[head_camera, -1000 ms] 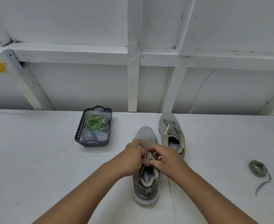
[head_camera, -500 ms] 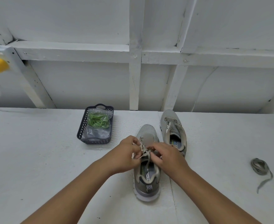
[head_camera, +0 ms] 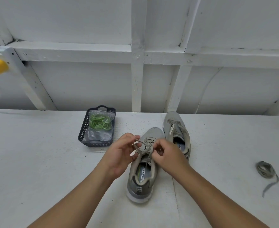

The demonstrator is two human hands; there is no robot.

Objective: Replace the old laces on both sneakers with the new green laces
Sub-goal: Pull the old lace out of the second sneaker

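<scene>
Left hand (head_camera: pixel 119 155): your fingers pinch the old lace (head_camera: pixel 142 146) of the near sneaker (head_camera: pixel 142 171).
Right hand (head_camera: pixel 166 153): your fingers grip that lace at the eyelets.
Green laces (head_camera: pixel 100 123): bagged in the basket (head_camera: pixel 86 130).

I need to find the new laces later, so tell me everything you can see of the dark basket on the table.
The dark basket is a small rectangular tray, plastic by its look, with perforated walls and a handle cut-out at each short end. It stands flat on the white table, left of the sneakers and beyond the left hand, which does not touch it. Inside lies a clear bag holding green laces.
</scene>
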